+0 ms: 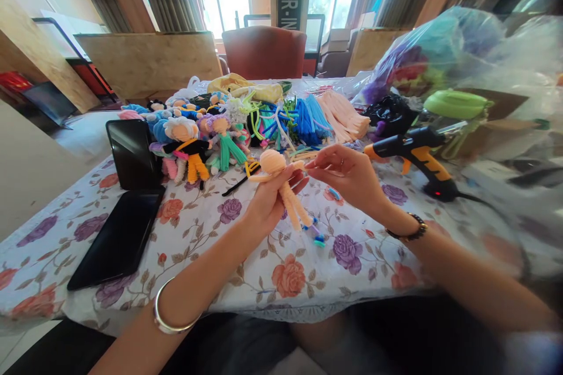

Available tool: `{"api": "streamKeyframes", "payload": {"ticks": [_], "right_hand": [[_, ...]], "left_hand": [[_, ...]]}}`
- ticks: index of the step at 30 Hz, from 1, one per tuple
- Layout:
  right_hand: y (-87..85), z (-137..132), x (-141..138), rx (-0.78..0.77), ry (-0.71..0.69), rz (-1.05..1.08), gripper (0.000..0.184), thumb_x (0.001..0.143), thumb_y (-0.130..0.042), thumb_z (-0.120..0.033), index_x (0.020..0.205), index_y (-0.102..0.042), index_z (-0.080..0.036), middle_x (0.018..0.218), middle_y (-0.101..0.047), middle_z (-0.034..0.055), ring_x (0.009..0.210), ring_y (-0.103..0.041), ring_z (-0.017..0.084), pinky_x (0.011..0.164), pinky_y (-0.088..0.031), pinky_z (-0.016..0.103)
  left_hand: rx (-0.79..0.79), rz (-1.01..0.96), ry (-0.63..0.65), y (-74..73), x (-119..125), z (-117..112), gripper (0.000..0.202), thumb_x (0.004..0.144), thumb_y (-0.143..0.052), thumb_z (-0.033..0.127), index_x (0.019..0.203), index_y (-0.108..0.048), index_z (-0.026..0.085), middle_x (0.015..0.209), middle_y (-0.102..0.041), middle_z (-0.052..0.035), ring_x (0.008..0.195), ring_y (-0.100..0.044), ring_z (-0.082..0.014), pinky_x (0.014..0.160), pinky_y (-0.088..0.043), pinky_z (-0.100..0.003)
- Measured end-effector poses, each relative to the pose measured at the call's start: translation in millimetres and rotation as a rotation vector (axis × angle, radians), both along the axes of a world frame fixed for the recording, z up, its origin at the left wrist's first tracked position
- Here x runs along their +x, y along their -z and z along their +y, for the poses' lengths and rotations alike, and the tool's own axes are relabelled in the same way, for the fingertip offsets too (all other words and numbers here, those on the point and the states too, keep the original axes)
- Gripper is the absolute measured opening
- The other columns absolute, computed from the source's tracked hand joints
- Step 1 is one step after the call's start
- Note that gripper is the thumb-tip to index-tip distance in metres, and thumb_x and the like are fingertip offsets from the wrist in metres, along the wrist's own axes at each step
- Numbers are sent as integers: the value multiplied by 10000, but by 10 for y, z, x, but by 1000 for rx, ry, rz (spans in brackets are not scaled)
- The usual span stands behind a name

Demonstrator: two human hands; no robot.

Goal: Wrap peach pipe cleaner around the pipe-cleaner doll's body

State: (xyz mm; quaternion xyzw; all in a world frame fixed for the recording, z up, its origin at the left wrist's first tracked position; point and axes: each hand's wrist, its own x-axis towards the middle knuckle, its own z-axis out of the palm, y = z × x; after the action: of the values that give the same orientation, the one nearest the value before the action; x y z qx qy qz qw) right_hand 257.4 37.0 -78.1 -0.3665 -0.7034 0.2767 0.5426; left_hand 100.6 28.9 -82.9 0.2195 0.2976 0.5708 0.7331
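Observation:
My left hand (268, 202) is closed around the body of a peach pipe-cleaner doll (281, 179), held above the floral tablecloth (272, 269). The doll has a round head, thin legs hanging down and blue feet. My right hand (347, 173) pinches one of the doll's arms at its tip with thumb and fingers. Both hands hover near the table's middle, a little in front of a row of finished dolls (189, 146).
A black and orange glue gun (417, 155) lies right of my hands. Bundles of pipe cleaners (303, 117) sit behind. A black phone (118, 237) and black stand (132, 152) are at left. Plastic bags (448, 53) pile at right. A red chair (264, 50) stands beyond.

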Motion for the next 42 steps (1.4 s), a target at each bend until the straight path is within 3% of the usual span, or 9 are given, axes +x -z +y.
{"api": "streamKeyframes", "payload": {"ticks": [4, 7, 10, 14, 17, 26, 32, 39, 42], "right_hand": [[-9, -15, -9, -6, 48, -109, 226, 748, -729, -363, 866, -660, -183, 736, -701, 9, 634, -644, 120, 534, -502, 233], [3, -43, -17, 15, 87, -166, 186, 799, -683, -355, 904, -718, -206, 815, -721, 20, 675, -652, 124, 532, -511, 231], [25, -52, -18, 61, 58, -127, 142, 793, -695, -342, 840, -750, -221, 893, -728, 28, 739, -668, 134, 573, -538, 242], [27, -49, -14, 135, 45, -50, 63, 757, -736, -285, 783, -765, -236, 848, -733, 21, 777, -679, 144, 667, -558, 271], [14, -57, -12, 169, 22, -8, 40, 747, -744, -255, 777, -767, -243, 840, -737, 17, 752, -682, 142, 646, -559, 267], [43, -61, -10, 255, 75, -50, 38, 777, -722, -260, 777, -757, -248, 820, -731, 13, 756, -677, 144, 658, -563, 279], [7, 7, 49, 378, 37, -254, 104, 846, -650, -287, 860, -748, -253, 893, -727, 27, 796, -672, 150, 734, -553, 313], [-49, 98, 196, 493, -56, -347, 174, 885, -604, -350, 813, -735, -260, 859, -731, 22, 778, -651, 144, 698, -520, 303], [-99, 100, 249, 564, -33, -501, 232, 914, -555, -391, 801, -718, -271, 799, -724, 5, 749, -631, 140, 702, -498, 302]], "left_hand": [[-7, 25, 12, -4, -1, -8, 62, 768, -680, 100, 712, -654, 93, 715, -673, -26, 678, -639, -81, 826, -560, -261], [-5, 38, 65, -8, -2, -18, 46, 763, -687, 106, 724, -665, 98, 717, -671, -24, 666, -631, -82, 790, -562, -256], [-2, 38, 112, -16, -9, -31, 58, 752, -702, 113, 707, -667, 102, 696, -661, -21, 646, -621, -85, 756, -561, -257], [4, 43, 144, -42, -27, -43, 86, 717, -738, 120, 674, -665, 106, 666, -651, -15, 620, -608, -84, 739, -554, -255], [26, 39, 163, -64, -33, -48, 82, 710, -741, 115, 670, -670, 106, 667, -657, -17, 622, -608, -84, 739, -552, -254], [117, 100, 88, -33, -13, -63, 128, 654, -788, 157, 690, -672, 115, 675, -654, -1, 625, -596, -73, 710, -528, -227], [122, 115, 62, -15, -41, -38, 140, 641, -785, 174, 680, -661, 121, 651, -632, 9, 613, -583, -75, 690, -512, -235], [105, 191, 214, -18, -64, -18, 185, 590, -813, 196, 645, -657, 114, 594, -621, 0, 563, -558, -70, 597, -476, -207], [103, 254, 242, -18, -77, -17, 177, 584, -812, 198, 653, -674, 111, 587, -622, -5, 538, -551, -68, 588, -476, -210]]}}
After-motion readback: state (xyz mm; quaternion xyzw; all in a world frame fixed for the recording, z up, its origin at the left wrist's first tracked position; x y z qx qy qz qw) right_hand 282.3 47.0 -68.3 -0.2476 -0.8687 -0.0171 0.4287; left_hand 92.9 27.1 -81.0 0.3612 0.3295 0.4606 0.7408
